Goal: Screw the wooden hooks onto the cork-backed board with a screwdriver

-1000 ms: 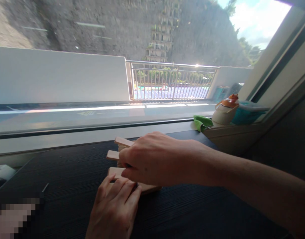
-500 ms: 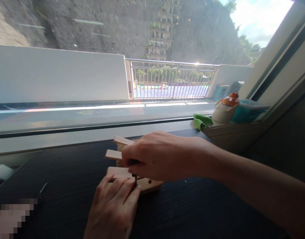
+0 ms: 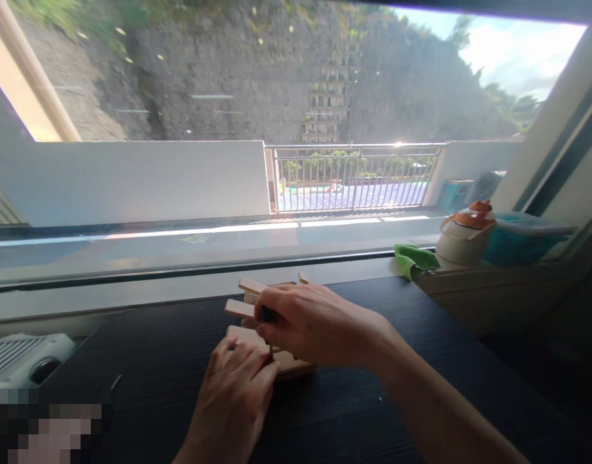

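A small wooden assembly (image 3: 242,334) of pale slats on a thicker base lies on the dark table. My left hand (image 3: 242,380) is closed over its near-left part, fingers bent across a wide slat and the thumb side beside a thin upright metal shaft (image 3: 271,352). Above it, my right hand (image 3: 310,322) is closed around a small black-handled tool (image 3: 267,314), which looks like a screwdriver. The shaft points down at the wood near my left fingertips. Its tip and the far right of the assembly are largely hidden by my hands.
The dark table (image 3: 145,348) ends at a window sill. A thin metal piece (image 3: 116,382) lies to the left, near a white appliance (image 3: 29,361). At the back right are a green cloth (image 3: 414,260), a cream jug (image 3: 464,241) and a teal container (image 3: 522,238).
The view has shifted, bringing more of the appliance at left into sight. My right wrist and forearm have turned; both hands stay at the same part of the wood.
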The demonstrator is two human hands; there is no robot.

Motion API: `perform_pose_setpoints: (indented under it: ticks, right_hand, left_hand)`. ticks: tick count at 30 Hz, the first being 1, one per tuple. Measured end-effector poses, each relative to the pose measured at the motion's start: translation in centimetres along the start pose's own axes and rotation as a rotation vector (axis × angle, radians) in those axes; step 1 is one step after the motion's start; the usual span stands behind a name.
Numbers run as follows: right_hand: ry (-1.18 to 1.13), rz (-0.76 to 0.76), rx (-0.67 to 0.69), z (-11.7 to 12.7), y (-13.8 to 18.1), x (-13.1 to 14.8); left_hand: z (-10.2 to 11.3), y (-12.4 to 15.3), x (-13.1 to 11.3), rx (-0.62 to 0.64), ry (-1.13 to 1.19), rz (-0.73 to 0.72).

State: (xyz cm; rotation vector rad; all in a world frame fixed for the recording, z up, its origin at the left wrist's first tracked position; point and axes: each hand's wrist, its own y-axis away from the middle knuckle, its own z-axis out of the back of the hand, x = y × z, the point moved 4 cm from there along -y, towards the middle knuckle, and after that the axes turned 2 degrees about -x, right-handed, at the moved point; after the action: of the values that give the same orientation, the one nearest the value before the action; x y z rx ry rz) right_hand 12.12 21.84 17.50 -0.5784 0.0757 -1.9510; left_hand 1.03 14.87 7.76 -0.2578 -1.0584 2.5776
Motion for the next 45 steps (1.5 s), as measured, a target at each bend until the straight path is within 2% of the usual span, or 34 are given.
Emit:
perform_pose_setpoints:
  ticks: [2, 6, 13, 18, 22, 26, 30, 37, 42, 45]
  right_hand:
    - [-0.018, -0.014, -0.033, -0.2, -0.3, -0.7]
    - [-0.029, 0.025, -0.059, -0.2, -0.3, -0.8]
    - [-0.056, 0.02, -0.058, -0.4, -0.1, -0.6]
    - [-0.067, 0.004, -0.066, -1.0, -0.8, -0.7]
    - [-0.048, -0.095, -0.111, -1.1, -1.3, -1.3]
    - [-0.047, -0.165, -0.15, -1.3, -1.5, -1.7]
    - [-0.066, -0.147, -0.164, -1.4, -1.3, -1.7]
    - [-0.118, 0.009, -0.123, -0.8, -0.8, -1.2]
    - [-0.071, -0.074, -0.155, -1.1, -1.1, -1.7]
    - [-0.065, -0.075, -0.176, -1.6, -1.3, -1.8]
  left_hand:
    - [-0.5, -0.5, 0.3, 0.03, -0.038, -0.029]
    - [-0.8, -0.4, 0.6, -0.008, -0.046, -0.043]
    - [0.9, 0.2, 1.7, -0.13, -0.022, -0.027]
    - [0.4, 0.7, 2.5, -0.12, 0.047, 0.002]
    - [-0.4, 1.4, 2.4, -0.078, 0.039, -0.027]
    - [-0.4, 1.5, 2.2, -0.098, 0.054, -0.031]
    - [-0.6, 1.4, 1.7, -0.086, 0.039, -0.037]
    - [-1.0, 1.6, 1.4, -0.086, 0.039, -0.038]
    - [-1.0, 1.6, 1.3, -0.084, 0.035, -0.036]
    - [-1.1, 1.5, 1.3, -0.09, 0.025, -0.027]
